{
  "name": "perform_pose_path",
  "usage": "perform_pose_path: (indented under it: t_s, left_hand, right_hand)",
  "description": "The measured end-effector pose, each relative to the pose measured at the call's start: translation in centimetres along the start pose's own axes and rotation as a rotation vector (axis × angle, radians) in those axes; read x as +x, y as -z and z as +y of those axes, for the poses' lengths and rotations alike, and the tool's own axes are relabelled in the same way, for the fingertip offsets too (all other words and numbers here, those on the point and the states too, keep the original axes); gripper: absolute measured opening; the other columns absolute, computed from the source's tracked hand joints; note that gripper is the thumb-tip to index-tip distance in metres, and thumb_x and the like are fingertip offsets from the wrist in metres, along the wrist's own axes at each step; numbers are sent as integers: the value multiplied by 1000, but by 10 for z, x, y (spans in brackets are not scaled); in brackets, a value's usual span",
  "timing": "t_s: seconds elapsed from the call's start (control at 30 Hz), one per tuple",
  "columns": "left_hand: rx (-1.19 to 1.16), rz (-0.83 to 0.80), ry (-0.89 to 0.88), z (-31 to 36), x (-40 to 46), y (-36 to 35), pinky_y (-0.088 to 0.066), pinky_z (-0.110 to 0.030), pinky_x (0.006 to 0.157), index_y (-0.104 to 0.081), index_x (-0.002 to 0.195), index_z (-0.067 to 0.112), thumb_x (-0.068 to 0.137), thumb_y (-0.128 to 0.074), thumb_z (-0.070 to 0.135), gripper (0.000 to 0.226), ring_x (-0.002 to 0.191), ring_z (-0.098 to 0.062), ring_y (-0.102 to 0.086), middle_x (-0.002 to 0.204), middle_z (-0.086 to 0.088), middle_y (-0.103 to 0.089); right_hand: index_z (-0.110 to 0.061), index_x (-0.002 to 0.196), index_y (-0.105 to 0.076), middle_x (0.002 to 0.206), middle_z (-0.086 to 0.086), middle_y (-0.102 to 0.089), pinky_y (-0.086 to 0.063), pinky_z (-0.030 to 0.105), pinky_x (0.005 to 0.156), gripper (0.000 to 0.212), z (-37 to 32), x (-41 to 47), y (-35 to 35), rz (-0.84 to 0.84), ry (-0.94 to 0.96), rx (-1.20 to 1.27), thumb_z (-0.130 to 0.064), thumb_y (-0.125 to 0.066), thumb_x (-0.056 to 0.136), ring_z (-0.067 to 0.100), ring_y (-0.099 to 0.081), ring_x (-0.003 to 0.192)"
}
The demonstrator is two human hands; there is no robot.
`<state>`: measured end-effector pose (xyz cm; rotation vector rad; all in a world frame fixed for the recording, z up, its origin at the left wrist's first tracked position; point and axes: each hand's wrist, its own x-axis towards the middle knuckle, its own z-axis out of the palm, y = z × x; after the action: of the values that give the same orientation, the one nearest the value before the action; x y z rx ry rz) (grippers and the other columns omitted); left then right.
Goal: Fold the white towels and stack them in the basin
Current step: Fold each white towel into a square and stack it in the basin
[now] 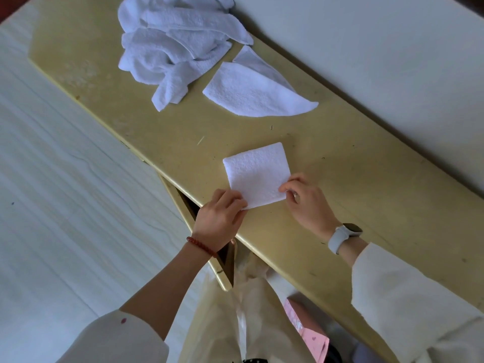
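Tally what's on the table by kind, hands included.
Folded towel, pinched at its near corners: 1
Flat half-folded towel: 1
Heap of unfolded towels: 1, number inside cannot be told
Hands, left hand and right hand: 2
Basin: 0 in view
Total: 5

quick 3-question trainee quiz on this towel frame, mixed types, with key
1. True or false: both hands grip the folded towel.
2. Where is the heap of unfolded towels? A) far end of the table B) on the floor C) in a basin
3. Fill in: the left hand holds the towel's near corner; the right hand pinches its ___ edge.

Key: 1 true; 2 A; 3 right
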<state>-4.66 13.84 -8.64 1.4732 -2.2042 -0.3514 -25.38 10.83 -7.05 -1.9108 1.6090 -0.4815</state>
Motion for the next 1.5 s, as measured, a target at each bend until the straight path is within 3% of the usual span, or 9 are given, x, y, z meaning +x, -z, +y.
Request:
perform_pose_path:
  t_s: [0.07,0.2,0.37,0.57,0.73,1.0,1.13,1.3,1.5]
  left_hand:
    - [25,20,-2,-1,-2,-1,-49,-24,48,-70,75,12,73,-73,12,4,79,-24,-62,83,-1,-68]
    - [10,53,25,-2,-3,0,-52,-30,63,-71,82,10,84,-55,18,18,82,-27,-61,92,-4,-69]
    - [1,77,382,-9,15,8,-49,-41,74,-69,91,4,82,-43,18,31,87,-33,-60,95,-11,-67]
    - [125,-24,303,-32,23,10,-44,-45,80,-70,97,10,81,-58,11,20,96,-38,-58,105,-15,-63]
    - [194,-156,185,-47,30,13,-40,-49,90,-68,105,20,88,-44,28,31,115,-38,-50,123,-16,-56]
    - [163,-41,369,-42,38,15,-35,-51,96,-70,101,10,86,-54,19,23,117,-37,-51,121,-18,-59]
    - [200,46,228,-27,42,14,-40,-51,95,-67,104,6,85,-43,14,32,114,-30,-57,116,-13,-63]
    - [332,-170,134,-10,46,-1,-37,-54,99,-57,122,2,88,-33,16,44,125,-26,-48,132,-12,-54]
    - [448,-437,228,-12,52,-11,-24,-60,105,-37,138,4,93,-16,31,56,135,-23,-33,146,-11,-35]
  right_hand:
    - [-5,82,-69,89,8,-61,-50,32,70,15,1,-2,1,26,85,-130,7,-61,77,26,-57,81]
    - [-9,80,-69,87,6,-63,-47,40,67,12,-4,-2,5,117,158,-223,-1,-61,77,30,-58,78]
    - [-6,103,-66,109,13,-63,-46,49,90,29,-29,16,-8,147,229,-362,-10,-46,83,33,-59,106]
    - [-9,145,-22,154,15,-12,2,51,114,53,-42,36,-48,-216,140,-474,-25,-32,95,30,-6,143]
    - [-8,139,-37,147,20,-30,-21,60,109,54,-41,34,-54,-205,117,-557,-29,-24,90,35,-28,136]
    - [-12,145,-23,153,15,-15,-5,54,114,56,-39,35,-56,-230,114,-536,-31,-19,92,31,-11,142]
    - [-9,146,-11,155,11,-6,7,43,117,53,-39,36,-52,-170,99,-361,-18,-28,97,22,1,144]
    - [2,140,-28,147,17,-30,-15,40,116,55,-43,37,-33,124,12,-64,10,-34,86,19,-15,138]
    - [2,133,-43,142,18,-40,-21,51,111,55,-37,53,-35,-79,146,-447,-20,-18,89,32,-34,134]
